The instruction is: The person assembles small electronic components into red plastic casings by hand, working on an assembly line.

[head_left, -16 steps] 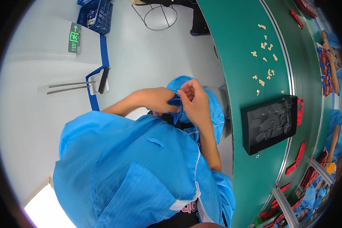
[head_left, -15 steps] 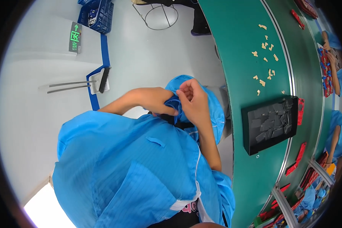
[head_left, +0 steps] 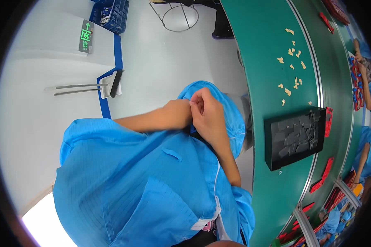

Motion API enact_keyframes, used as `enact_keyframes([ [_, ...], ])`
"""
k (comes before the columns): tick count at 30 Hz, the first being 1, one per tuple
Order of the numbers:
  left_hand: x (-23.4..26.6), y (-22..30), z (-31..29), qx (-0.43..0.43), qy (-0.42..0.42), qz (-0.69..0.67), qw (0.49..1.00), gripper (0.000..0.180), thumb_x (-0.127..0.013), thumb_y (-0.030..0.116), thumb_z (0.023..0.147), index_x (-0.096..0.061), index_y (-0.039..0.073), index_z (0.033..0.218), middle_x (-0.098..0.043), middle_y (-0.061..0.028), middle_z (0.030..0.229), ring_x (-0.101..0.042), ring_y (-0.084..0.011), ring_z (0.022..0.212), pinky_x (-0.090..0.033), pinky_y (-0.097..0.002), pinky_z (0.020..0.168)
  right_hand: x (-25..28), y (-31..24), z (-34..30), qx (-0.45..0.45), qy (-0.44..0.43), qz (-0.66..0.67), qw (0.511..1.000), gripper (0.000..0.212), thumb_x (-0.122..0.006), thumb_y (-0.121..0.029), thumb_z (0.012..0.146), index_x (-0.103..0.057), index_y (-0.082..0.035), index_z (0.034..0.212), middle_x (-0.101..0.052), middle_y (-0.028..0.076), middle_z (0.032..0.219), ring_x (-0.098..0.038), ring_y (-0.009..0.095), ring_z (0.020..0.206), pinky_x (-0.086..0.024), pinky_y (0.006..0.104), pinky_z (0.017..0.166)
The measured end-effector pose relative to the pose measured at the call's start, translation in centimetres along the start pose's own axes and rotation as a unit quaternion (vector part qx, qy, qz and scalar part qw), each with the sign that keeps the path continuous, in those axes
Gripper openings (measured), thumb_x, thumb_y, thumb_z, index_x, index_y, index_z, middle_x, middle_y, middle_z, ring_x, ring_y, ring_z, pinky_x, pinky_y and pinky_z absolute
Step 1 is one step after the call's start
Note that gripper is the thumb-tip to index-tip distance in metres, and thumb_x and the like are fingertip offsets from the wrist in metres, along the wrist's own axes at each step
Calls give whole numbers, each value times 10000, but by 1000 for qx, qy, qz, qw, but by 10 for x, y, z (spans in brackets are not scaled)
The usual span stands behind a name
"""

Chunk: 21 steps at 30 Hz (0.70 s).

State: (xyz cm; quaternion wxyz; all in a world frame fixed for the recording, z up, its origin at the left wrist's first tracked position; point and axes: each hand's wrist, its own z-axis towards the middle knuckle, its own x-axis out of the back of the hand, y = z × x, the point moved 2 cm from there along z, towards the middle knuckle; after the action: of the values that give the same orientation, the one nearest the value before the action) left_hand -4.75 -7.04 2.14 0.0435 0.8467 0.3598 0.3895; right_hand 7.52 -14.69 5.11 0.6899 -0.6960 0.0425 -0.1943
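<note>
Both hands meet in front of my body, over the lap of my blue work coat. My left hand is closed, its back toward me and its fingers mostly hidden behind my right hand. With thumb and forefinger pinched together, my right hand touches the left one at the fingertips. Just a small bit of blue cord shows under the hands; half a second ago its loops were visible between them. What the fingertips grip is hidden now.
On my right a green table carries scattered small beige pieces and a black tray of dark flat pieces. Red parts lie beyond. A dustpan and brush stand by the left wall. Other people work across the table.
My left hand has turned and drawn in against the right fingertips, covering the blue cord loops. The right hand stays nearly in place. The view has shifted slightly.
</note>
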Motion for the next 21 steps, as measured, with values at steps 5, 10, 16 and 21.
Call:
enact_keyframes([
  [5,16,7,-3,62,-75,-586,804,135,-550,9,890,-611,11,1010,-617,-97,795,-613,-188,722,-479,-325,619,13,6,6,-89,17,71,993,129,-675,14,936,-551,-24,938,-612,33,755,-568,69,670,-447,241,578],
  [10,-13,1,-2,-93,225,-393,887,158,-502,32,950,-600,-78,894,-623,-215,794,-607,-282,735,-478,-426,673,13,16,10,-83,-7,88,993,158,-685,8,937,-535,-40,928,-595,17,765,-555,59,684,-445,229,599],
  [16,8,-2,-2,-58,66,-350,933,198,-475,16,937,-618,-111,990,-664,-321,949,-660,-415,880,-497,-502,744,16,15,8,-63,6,111,992,152,-666,14,921,-519,-23,920,-594,82,734,-581,163,626,-441,316,557],
  [21,-18,1,34,-146,170,-313,923,203,-561,63,934,-693,-27,1059,-730,-253,1008,-705,-395,986,-546,-473,830,19,16,6,-19,39,17,999,159,-666,12,918,-515,-38,915,-585,57,751,-554,119,657,-449,284,594],
])
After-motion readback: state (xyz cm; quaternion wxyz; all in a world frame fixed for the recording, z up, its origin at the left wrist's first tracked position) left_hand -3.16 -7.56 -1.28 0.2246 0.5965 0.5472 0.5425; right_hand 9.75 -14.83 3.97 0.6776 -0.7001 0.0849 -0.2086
